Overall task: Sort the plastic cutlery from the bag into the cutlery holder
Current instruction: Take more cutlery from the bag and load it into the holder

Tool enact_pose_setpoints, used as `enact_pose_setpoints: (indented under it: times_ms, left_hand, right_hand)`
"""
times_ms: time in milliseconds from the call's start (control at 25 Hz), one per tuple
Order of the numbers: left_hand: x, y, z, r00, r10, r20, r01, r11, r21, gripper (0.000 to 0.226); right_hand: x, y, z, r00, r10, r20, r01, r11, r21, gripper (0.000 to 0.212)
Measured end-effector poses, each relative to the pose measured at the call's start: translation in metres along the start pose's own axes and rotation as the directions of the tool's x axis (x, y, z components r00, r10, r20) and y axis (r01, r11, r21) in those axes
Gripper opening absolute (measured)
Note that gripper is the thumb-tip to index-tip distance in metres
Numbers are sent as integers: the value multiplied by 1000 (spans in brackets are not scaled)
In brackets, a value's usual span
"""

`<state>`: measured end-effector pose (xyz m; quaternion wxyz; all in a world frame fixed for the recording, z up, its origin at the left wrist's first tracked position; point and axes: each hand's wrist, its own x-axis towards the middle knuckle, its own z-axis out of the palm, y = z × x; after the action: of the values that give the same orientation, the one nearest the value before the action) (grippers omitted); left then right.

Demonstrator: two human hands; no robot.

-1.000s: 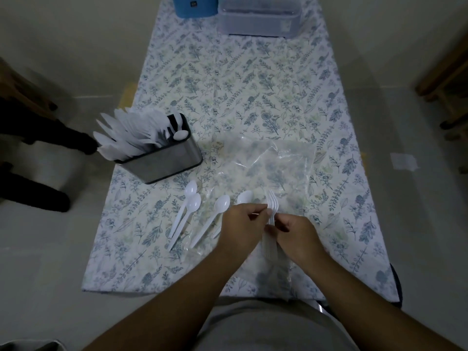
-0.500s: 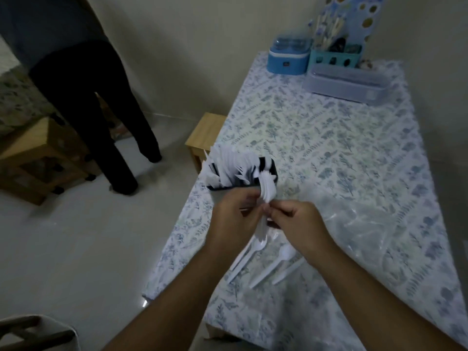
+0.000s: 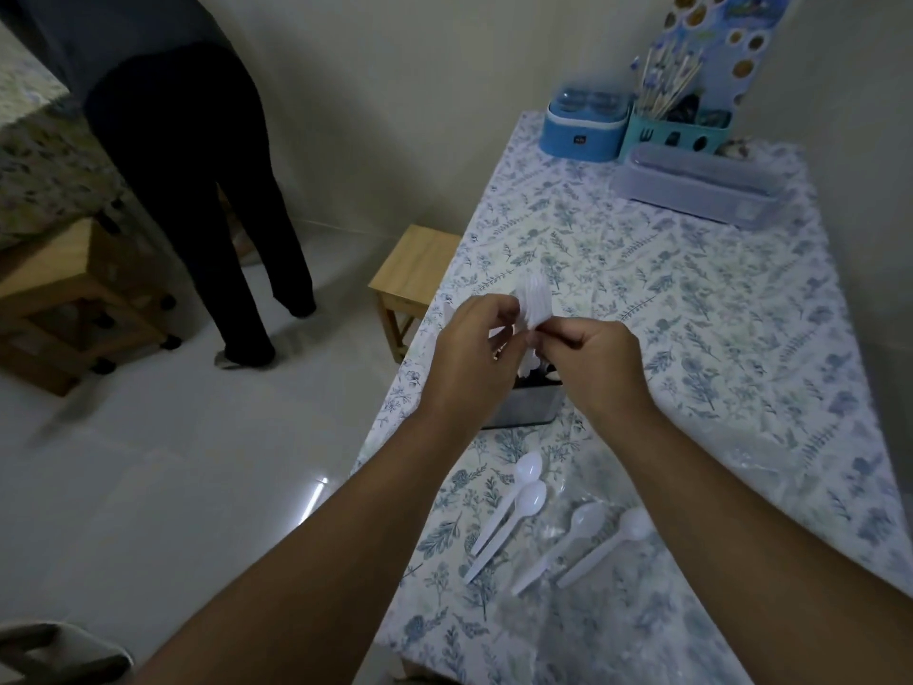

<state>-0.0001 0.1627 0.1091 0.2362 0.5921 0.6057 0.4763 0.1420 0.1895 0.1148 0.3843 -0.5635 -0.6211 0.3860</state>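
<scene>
Holding the forks [image 3: 533, 304], apparently, both hands' fingers [image 3: 504, 313] now sit above the cutlery holder [image 3: 528, 405].

Tablecloth [image 3: 642, 289]: white ground, blue-grey leaf and flower print all over. Four spoons [image 3: 531, 501] lying on it: plain white. Bunch of forks [image 3: 533, 301] in the hands: white, slightly translucent. Cutlery holder [image 3: 526, 405]: grey metal, dark rim. Plastic bag [image 3: 770, 467]: clear, print shows through. Lidded box [image 3: 583, 126]: blue, clear top. Caddy [image 3: 674, 136]: teal. Flat container [image 3: 691, 185]: pale lavender-grey. Stool [image 3: 415, 269]: light wood. Floor [image 3: 173, 487]: glossy pale grey tiles. Bystander's trousers [image 3: 197, 190]: black.
</scene>
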Motion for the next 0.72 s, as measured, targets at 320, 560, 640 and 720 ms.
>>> enact_pose_setpoints:
  times_ms: [320, 560, 640, 720]
  left_hand:
    - [-6, 9, -4, 989, -138, 48, 110, 922, 371, 41]
    - [-48, 10, -5, 1000, -8, 26, -2, 935, 355, 20]
    - [-81, -7, 5, 984, -131, 125, 77, 928, 365, 15]
    - [-115, -35, 20, 906, -363, 215, 248, 870, 426, 16]
  right_hand:
    - [-2, 17, -1, 991, -90, 102, 125, 893, -431, 27]
    - [-38, 25, -8, 986, -163, 19, 161, 935, -316, 21]
    - [-59, 42, -10, 996, -60, 65, 75, 958, -278, 20]
    - [-81, 62, -11, 988, 92, 125, -62, 973, -224, 17]
